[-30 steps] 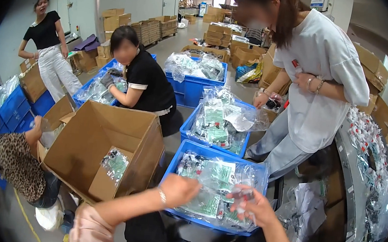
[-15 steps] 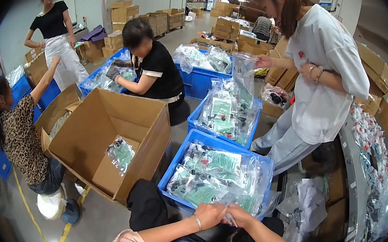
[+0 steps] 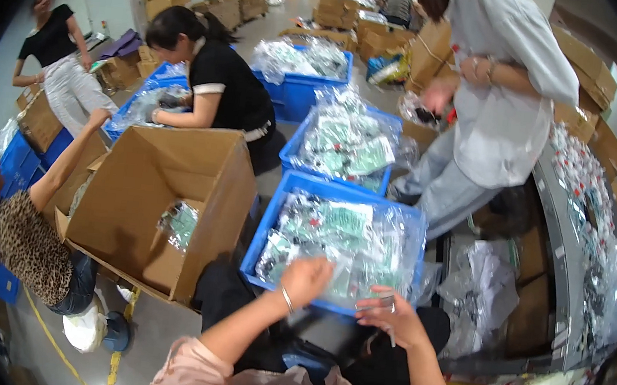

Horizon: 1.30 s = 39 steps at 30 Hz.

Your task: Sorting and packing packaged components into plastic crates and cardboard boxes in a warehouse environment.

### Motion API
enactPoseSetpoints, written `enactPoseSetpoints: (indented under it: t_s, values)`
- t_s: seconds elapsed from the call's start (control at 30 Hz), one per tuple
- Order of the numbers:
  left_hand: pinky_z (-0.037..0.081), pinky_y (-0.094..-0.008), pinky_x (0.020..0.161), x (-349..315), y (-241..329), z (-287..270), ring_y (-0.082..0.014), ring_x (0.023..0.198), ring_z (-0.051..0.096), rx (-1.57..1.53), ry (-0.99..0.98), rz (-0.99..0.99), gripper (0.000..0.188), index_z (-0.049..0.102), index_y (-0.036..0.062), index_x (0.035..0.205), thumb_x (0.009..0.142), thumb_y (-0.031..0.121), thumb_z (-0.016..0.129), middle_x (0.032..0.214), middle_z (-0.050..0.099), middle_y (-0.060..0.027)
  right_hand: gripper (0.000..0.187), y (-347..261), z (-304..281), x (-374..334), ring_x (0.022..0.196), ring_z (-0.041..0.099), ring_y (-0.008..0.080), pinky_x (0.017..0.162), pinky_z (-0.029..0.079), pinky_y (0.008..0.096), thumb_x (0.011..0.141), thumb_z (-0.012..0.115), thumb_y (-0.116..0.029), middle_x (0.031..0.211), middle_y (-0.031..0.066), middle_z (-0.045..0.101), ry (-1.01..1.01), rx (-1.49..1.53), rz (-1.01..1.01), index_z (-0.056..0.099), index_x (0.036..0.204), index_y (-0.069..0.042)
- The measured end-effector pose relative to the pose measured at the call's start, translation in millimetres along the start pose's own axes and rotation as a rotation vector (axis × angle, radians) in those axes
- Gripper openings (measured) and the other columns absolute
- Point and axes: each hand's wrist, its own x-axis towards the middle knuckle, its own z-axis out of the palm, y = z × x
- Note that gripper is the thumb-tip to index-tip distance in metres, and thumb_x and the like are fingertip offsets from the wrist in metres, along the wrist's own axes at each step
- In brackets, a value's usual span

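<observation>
A warehouse floor crowded with cardboard boxes and blue bins, several people sorting around them. In the head view, the nearest blue bin sits just ahead of the person's knees, heaped with clear packets of green and white parts. The left hand reaches over the bin's near rim, fingers curled down onto a packet at the front edge; whether they pinch it I cannot tell. The right hand hovers just beside, fingers spread and slack, touching clear film at the rim. An open carton stands to the left, one packet inside. The film looks slippery, so grip one packet by its edge.
</observation>
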Motion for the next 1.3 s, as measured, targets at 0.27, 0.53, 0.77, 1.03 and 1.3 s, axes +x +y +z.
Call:
enactPoseSetpoints:
  t_s: [0.27, 0.53, 0.77, 1.03, 1.3]
  values:
    - [0.035, -0.0271, 0.040, 97.0, 34.6, -8.8, -0.0085, 0.041, 0.044, -0.115, 0.010, 0.149, 0.038, 0.043, 0.0026, 0.056, 0.087, 0.022, 0.053, 0.047, 0.043, -0.0029, 0.045, 33.6, -34.1, -108.7, 0.086, 0.060, 0.0275, 0.073, 0.050, 0.0350, 0.080, 0.053, -0.003, 0.103, 0.0188, 0.057, 0.412, 0.264, -0.215, 0.039, 0.122, -0.003]
    - [0.043, -0.0467, 0.061, 88.1, 84.0, 97.8, -0.0369, 0.068, 0.055, -0.083, -0.062, 0.381, 0.024, 0.053, 0.0049, 0.072, 0.085, 0.024, 0.045, 0.070, 0.056, -0.0186, 0.048, 71.6, -19.5, -121.6, 0.084, 0.060, 0.0304, 0.070, 0.052, 0.0350, 0.079, 0.055, -0.003, 0.103, 0.0205, 0.057, 0.454, 0.298, -0.137, 0.039, 0.124, -0.003]
    - [0.042, -0.0419, 0.055, 112.0, 29.5, 106.5, -0.0338, 0.059, 0.055, -0.099, -0.038, 0.292, 0.032, 0.049, 0.0025, 0.063, 0.085, 0.026, 0.050, 0.058, 0.053, -0.0158, 0.045, 60.0, -9.7, -114.6, 0.084, 0.060, 0.0297, 0.071, 0.052, 0.0364, 0.080, 0.052, 0.000, 0.101, 0.0202, 0.057, 0.464, 0.286, -0.124, 0.039, 0.122, -0.003]
    - [0.041, -0.0363, 0.049, 147.3, 84.8, 89.9, -0.0276, 0.049, 0.055, -0.282, -0.084, 0.258, 0.034, 0.048, 0.0016, 0.062, 0.085, 0.026, 0.050, 0.052, 0.051, -0.0139, 0.044, 37.1, -8.2, -101.2, 0.083, 0.061, 0.0284, 0.068, 0.052, 0.0345, 0.080, 0.052, 0.000, 0.100, 0.0193, 0.058, 0.412, 0.249, -0.096, 0.039, 0.121, -0.003]
    - [0.045, -0.0444, 0.065, 114.8, 58.1, 183.2, -0.0384, 0.074, 0.058, -0.405, -0.266, 0.420, 0.026, 0.059, 0.0047, 0.074, 0.082, 0.027, 0.048, 0.076, 0.061, -0.0172, 0.057, -87.2, 13.2, -19.7, 0.045, 0.042, 0.0096, 0.034, 0.032, 0.0201, 0.079, 0.055, -0.006, 0.074, 0.0087, 0.051, 0.258, 0.086, -0.455, 0.030, 0.130, -0.004]
